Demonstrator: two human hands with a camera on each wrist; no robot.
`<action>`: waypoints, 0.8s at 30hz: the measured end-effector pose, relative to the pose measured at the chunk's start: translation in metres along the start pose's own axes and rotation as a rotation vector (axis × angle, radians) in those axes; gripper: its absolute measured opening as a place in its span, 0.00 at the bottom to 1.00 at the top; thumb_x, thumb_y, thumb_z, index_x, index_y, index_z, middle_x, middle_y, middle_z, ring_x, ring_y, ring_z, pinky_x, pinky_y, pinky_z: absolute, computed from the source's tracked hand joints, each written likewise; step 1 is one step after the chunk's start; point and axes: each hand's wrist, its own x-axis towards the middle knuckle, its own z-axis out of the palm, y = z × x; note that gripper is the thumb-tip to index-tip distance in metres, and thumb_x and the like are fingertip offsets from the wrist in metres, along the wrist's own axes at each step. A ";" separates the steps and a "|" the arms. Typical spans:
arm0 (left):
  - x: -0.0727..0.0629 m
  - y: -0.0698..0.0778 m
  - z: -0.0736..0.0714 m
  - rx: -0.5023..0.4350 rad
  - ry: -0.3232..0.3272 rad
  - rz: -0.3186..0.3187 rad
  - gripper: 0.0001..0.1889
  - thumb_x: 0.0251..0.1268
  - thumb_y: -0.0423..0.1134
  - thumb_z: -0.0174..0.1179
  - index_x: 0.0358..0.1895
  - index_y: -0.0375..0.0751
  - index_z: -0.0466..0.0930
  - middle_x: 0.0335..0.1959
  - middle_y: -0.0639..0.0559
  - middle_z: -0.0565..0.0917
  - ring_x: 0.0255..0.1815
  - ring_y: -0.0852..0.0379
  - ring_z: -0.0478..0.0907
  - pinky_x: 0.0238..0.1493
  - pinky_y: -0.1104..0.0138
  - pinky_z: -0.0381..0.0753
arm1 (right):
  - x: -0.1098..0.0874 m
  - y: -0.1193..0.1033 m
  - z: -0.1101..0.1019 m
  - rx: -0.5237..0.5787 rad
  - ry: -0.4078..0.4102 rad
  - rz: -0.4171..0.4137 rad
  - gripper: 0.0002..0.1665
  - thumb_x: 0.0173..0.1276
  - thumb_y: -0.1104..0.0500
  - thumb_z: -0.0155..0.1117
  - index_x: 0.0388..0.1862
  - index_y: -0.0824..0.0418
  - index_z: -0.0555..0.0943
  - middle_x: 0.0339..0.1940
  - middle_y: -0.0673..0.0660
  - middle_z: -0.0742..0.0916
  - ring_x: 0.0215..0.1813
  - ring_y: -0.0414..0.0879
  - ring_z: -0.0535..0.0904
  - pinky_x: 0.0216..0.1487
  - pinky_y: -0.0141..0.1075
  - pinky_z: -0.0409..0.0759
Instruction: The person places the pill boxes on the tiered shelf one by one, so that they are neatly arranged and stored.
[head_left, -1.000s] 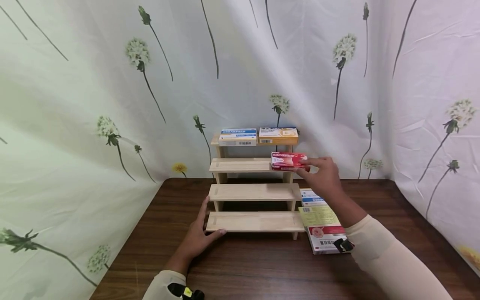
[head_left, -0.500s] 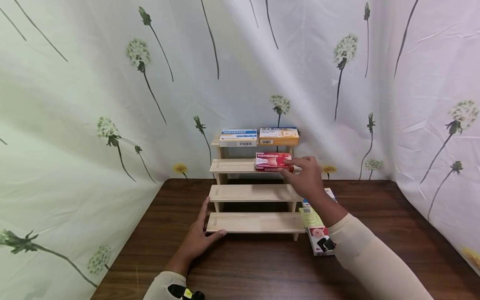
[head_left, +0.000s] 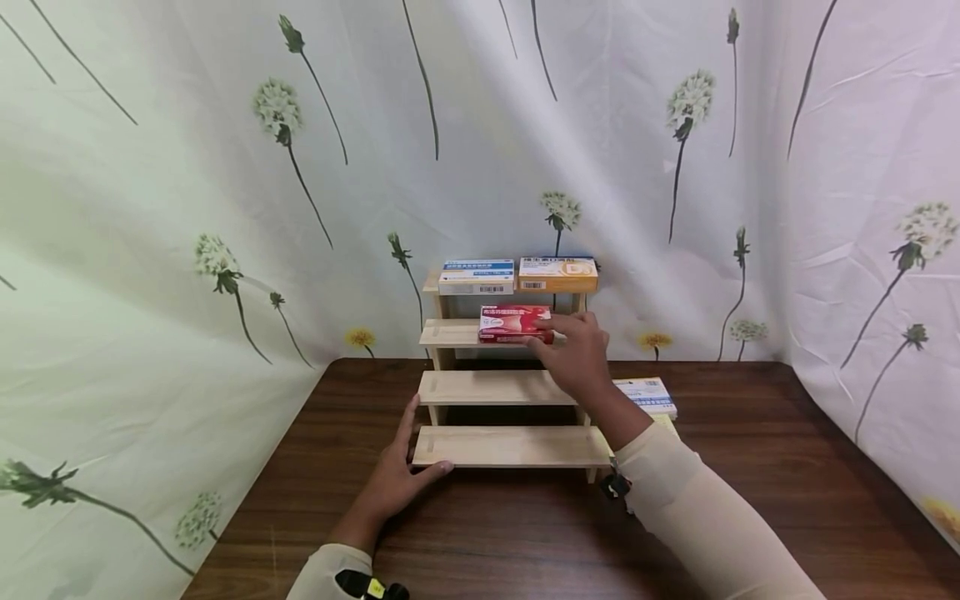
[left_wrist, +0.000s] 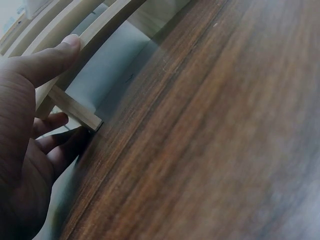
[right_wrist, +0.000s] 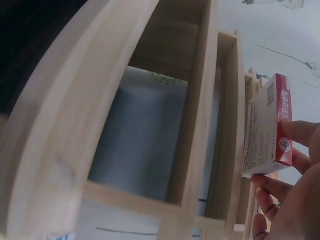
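Note:
My right hand (head_left: 576, 354) pinches a red and white medicine box (head_left: 514, 323) by its right end, at the second-highest step of the wooden stepped rack (head_left: 510, 446). In the right wrist view, the medicine box (right_wrist: 265, 130) shows its white printed side, with the thumb and fingers at its near end. Whether the box touches the step is hard to tell. My left hand (head_left: 392, 475) holds the rack's lowest left corner, thumb at the front edge and fingers along the side. The left wrist view shows that thumb against the board and the other fingers around the rack's leg (left_wrist: 77, 110).
On the top step lie a blue and white box (head_left: 476, 277) and an orange and white box (head_left: 558, 273). Right of the rack, more boxes (head_left: 647, 395) lie on the dark wooden table (head_left: 480, 533), partly behind my right arm. A flower-printed curtain (head_left: 480, 108) stands behind.
My right hand has carried the red medicine box leftward along the second-highest step. The left hand has stayed in place at the rack's corner.

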 end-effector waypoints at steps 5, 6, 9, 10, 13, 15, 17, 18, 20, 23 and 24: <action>0.000 0.001 0.001 -0.006 -0.001 -0.013 0.63 0.69 0.47 0.79 0.91 0.74 0.36 0.84 0.31 0.66 0.71 0.33 0.82 0.66 0.42 0.84 | 0.001 -0.004 0.018 -0.042 0.012 -0.036 0.21 0.71 0.48 0.81 0.57 0.57 0.94 0.60 0.58 0.94 0.64 0.59 0.78 0.65 0.68 0.67; 0.000 0.001 0.001 -0.006 -0.001 -0.016 0.63 0.69 0.47 0.79 0.91 0.74 0.36 0.84 0.31 0.66 0.71 0.32 0.82 0.66 0.41 0.84 | 0.002 -0.004 0.021 -0.059 0.014 -0.047 0.21 0.71 0.48 0.81 0.58 0.56 0.93 0.60 0.57 0.94 0.63 0.59 0.78 0.65 0.68 0.67; 0.000 0.002 0.001 -0.001 0.001 -0.029 0.62 0.68 0.48 0.79 0.90 0.75 0.36 0.85 0.31 0.65 0.72 0.32 0.81 0.68 0.40 0.83 | 0.002 -0.008 0.029 -0.128 0.015 -0.075 0.22 0.72 0.45 0.79 0.60 0.54 0.93 0.62 0.57 0.93 0.64 0.58 0.79 0.65 0.69 0.70; 0.000 0.002 0.000 0.001 0.001 -0.030 0.62 0.68 0.49 0.79 0.90 0.74 0.36 0.85 0.31 0.65 0.73 0.32 0.80 0.68 0.39 0.82 | 0.003 -0.009 0.032 -0.147 0.014 -0.079 0.23 0.73 0.44 0.79 0.60 0.53 0.93 0.62 0.57 0.93 0.64 0.57 0.79 0.65 0.69 0.70; 0.001 0.001 0.000 0.008 0.004 -0.034 0.63 0.68 0.49 0.79 0.90 0.74 0.36 0.86 0.30 0.64 0.74 0.31 0.79 0.69 0.39 0.82 | 0.004 -0.011 0.040 -0.187 0.001 -0.094 0.23 0.73 0.43 0.78 0.62 0.51 0.92 0.63 0.56 0.93 0.65 0.56 0.78 0.65 0.68 0.70; 0.002 0.000 0.000 0.012 0.006 -0.034 0.63 0.69 0.50 0.78 0.90 0.75 0.35 0.86 0.29 0.64 0.75 0.31 0.79 0.69 0.39 0.81 | 0.005 -0.013 0.045 -0.202 -0.005 -0.103 0.23 0.73 0.43 0.78 0.62 0.50 0.92 0.62 0.55 0.93 0.65 0.55 0.78 0.64 0.68 0.69; 0.002 -0.001 0.000 0.024 0.008 -0.032 0.63 0.69 0.51 0.78 0.90 0.75 0.34 0.85 0.29 0.64 0.74 0.32 0.79 0.69 0.39 0.82 | 0.005 -0.014 0.050 -0.207 -0.001 -0.114 0.23 0.72 0.43 0.79 0.62 0.50 0.92 0.62 0.55 0.93 0.65 0.55 0.78 0.64 0.69 0.68; 0.002 -0.002 0.000 0.028 0.010 -0.034 0.63 0.69 0.51 0.78 0.90 0.76 0.34 0.85 0.30 0.65 0.74 0.32 0.79 0.69 0.39 0.82 | 0.005 -0.015 0.052 -0.213 0.005 -0.120 0.23 0.72 0.43 0.79 0.61 0.50 0.93 0.62 0.55 0.93 0.65 0.55 0.78 0.64 0.69 0.68; 0.002 -0.002 0.000 0.034 0.011 -0.036 0.63 0.68 0.52 0.78 0.90 0.77 0.34 0.85 0.30 0.66 0.73 0.33 0.80 0.69 0.40 0.82 | 0.005 -0.016 0.056 -0.223 0.017 -0.128 0.23 0.72 0.43 0.79 0.61 0.50 0.93 0.61 0.56 0.93 0.65 0.56 0.78 0.64 0.70 0.68; 0.001 -0.002 0.001 0.046 0.009 -0.040 0.63 0.68 0.53 0.78 0.90 0.76 0.34 0.85 0.31 0.66 0.73 0.34 0.80 0.69 0.40 0.82 | 0.005 -0.019 0.062 -0.247 0.017 -0.136 0.22 0.73 0.43 0.78 0.61 0.50 0.93 0.62 0.56 0.93 0.65 0.56 0.79 0.64 0.70 0.68; 0.001 -0.002 0.001 0.045 0.009 -0.045 0.63 0.68 0.53 0.78 0.90 0.75 0.34 0.85 0.31 0.66 0.73 0.34 0.80 0.69 0.40 0.82 | 0.005 -0.020 0.064 -0.256 0.014 -0.140 0.22 0.73 0.43 0.78 0.61 0.50 0.93 0.62 0.56 0.93 0.66 0.56 0.79 0.64 0.70 0.68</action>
